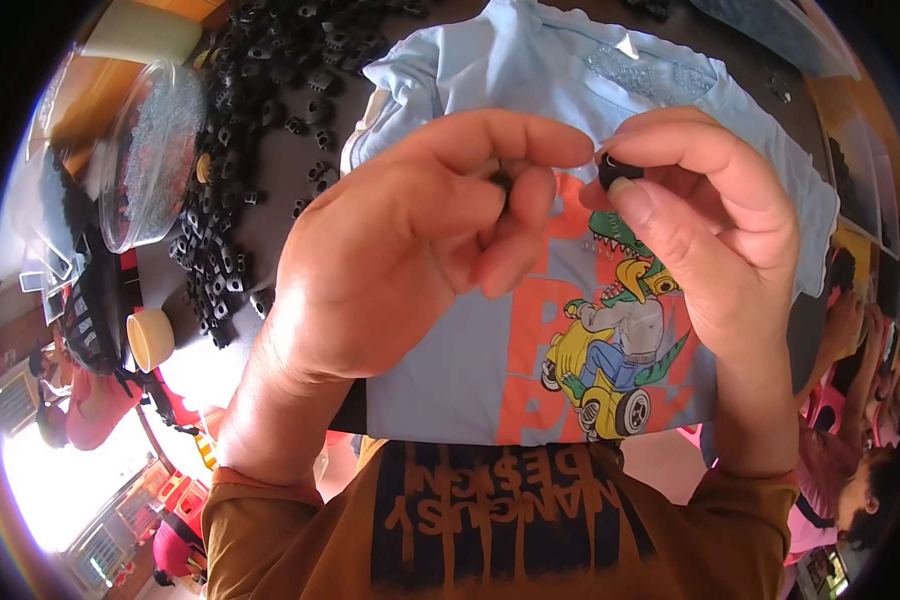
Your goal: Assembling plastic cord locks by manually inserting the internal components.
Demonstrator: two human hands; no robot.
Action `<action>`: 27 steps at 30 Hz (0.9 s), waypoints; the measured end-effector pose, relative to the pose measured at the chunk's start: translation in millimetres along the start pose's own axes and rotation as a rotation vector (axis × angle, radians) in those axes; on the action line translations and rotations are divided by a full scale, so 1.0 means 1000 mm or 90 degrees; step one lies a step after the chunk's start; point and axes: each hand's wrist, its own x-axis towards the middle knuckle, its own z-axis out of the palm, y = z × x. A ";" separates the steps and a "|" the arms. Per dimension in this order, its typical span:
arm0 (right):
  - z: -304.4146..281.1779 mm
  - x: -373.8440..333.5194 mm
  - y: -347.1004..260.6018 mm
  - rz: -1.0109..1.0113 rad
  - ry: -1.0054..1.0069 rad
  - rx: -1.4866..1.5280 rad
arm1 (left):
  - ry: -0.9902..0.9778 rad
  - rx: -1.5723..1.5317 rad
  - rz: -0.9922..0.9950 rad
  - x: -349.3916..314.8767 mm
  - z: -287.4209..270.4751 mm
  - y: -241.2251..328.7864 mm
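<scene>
a: how are the hands set?
b: both are raised over the shirt (440, 365). the left hand (370, 250) arches its index finger toward the right hand (715, 205), with the rest curled under.
a: and the right?
b: it turns inward, thumb and index clamped on a black part (622, 175) above the shirt's print (620, 340). its other fingers bend behind them.
a: is the left gripping anything?
b: something dark (505, 183) shows between thumb and bent fingers, but i cannot tell whether they are clamped on it. the index tip is just beside the black part.
a: where do the forearms run?
b: up from below the shirt, the left over its lower left corner, the right over its lower right.
a: what about edges and room?
b: the shirt's lower edge lies close to the person's body. left of the shirt, a strip of bare worktop (275, 180) separates it from a pile (210, 250) of black parts.
a: further out?
b: a tub (150, 165) of beads and a cup (151, 340) bound the shirt's left side; a clear bin (868, 185) stands right of it.
</scene>
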 end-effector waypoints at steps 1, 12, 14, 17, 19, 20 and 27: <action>-0.001 0.000 0.001 -0.015 -0.011 -0.019 | 0.046 -0.056 -0.012 0.001 0.004 0.000; -0.001 0.001 0.001 -0.069 -0.056 -0.071 | 0.055 0.054 0.026 -0.004 0.010 0.003; -0.001 0.000 0.002 -0.065 -0.051 -0.054 | 0.079 0.150 0.078 -0.004 0.011 -0.001; -0.001 0.001 0.003 -0.074 -0.052 -0.047 | 0.093 0.211 0.107 -0.005 0.013 -0.003; 0.003 -0.001 0.003 -0.060 -0.029 -0.033 | 0.080 0.319 0.158 -0.002 0.002 -0.004; 0.004 -0.002 0.001 -0.044 -0.002 -0.027 | 0.060 0.422 0.211 -0.001 -0.002 -0.005; 0.004 -0.002 -0.003 0.009 -0.011 -0.008 | 0.115 0.321 0.163 -0.007 0.014 -0.004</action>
